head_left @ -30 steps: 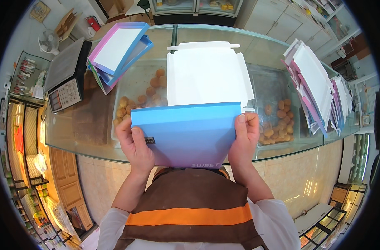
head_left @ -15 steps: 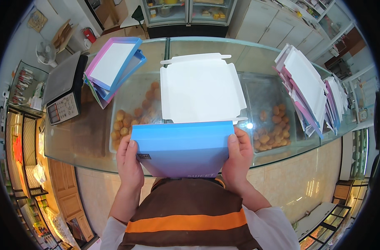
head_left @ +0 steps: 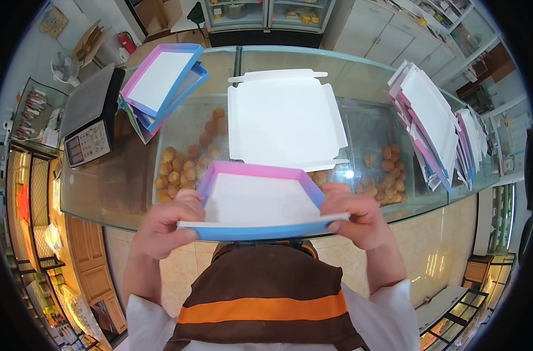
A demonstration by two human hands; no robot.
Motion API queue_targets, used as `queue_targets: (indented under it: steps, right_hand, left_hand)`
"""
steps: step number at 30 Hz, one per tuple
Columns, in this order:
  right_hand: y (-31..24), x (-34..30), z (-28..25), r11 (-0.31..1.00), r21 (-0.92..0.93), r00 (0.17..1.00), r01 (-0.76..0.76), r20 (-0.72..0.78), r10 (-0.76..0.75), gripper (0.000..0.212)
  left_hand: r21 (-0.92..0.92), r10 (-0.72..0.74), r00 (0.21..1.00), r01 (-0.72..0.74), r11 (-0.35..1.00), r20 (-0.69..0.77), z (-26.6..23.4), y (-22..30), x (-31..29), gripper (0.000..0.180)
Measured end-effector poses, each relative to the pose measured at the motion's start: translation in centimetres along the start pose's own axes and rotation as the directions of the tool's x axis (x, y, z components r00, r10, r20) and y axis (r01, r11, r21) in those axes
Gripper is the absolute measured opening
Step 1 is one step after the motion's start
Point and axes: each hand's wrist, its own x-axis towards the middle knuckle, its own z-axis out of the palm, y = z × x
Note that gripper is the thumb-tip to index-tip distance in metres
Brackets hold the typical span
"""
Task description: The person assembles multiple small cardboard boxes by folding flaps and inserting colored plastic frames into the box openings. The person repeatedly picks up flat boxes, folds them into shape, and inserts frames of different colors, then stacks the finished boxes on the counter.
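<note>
Between my hands is a shallow cardboard box tray (head_left: 260, 196), white inside, with pink-purple walls at the far side and a blue near wall. It is tilted with its inside showing, at the counter's near edge. My left hand (head_left: 172, 224) grips its near left corner, thumb on the blue wall and fingers curled at the side. The near right corner is held the same way by my right hand (head_left: 360, 216). Just beyond it, an unfolded white cardboard blank (head_left: 287, 120) with fold flaps lies flat on the glass counter (head_left: 219, 64).
Nested box trays (head_left: 161, 82) sit at the left beside a weighing scale (head_left: 91, 117). A leaning stack of flat cardboard blanks (head_left: 427, 123) stands at the right. Round brown items (head_left: 176, 169) show under the glass at left, with more brown items (head_left: 389, 181) at right.
The box has turned from showing its blue outside to showing its white inside. My hands have moved apart and shifted their grip to its near corners.
</note>
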Motion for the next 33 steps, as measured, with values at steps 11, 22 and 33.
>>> queue_targets:
  steps: [11, 22, 33]
  right_hand:
    - [10.4, -2.3, 3.1, 0.687, -0.715, 0.933, 0.127, 0.321, 0.161, 0.036]
    - [9.6, -2.6, 3.5, 0.682, -0.729, 0.946, 0.058, 0.259, 0.196, 0.071]
    - [10.0, -0.3, 8.8, 0.587, -0.778, 0.974, 0.224, 0.18, -0.135, 0.034]
  left_hand:
    - [0.756, -0.254, 0.945, 0.012, 0.655, 0.205, 3.7, -10.8, -0.1, 0.021]
    - [0.806, -0.184, 0.946, -0.114, 0.58, 0.267, 3.3, -9.9, -1.0, 0.018]
    - [0.849, -0.053, 0.986, -0.108, 0.517, 0.158, 5.2, -12.1, -1.2, 0.019]
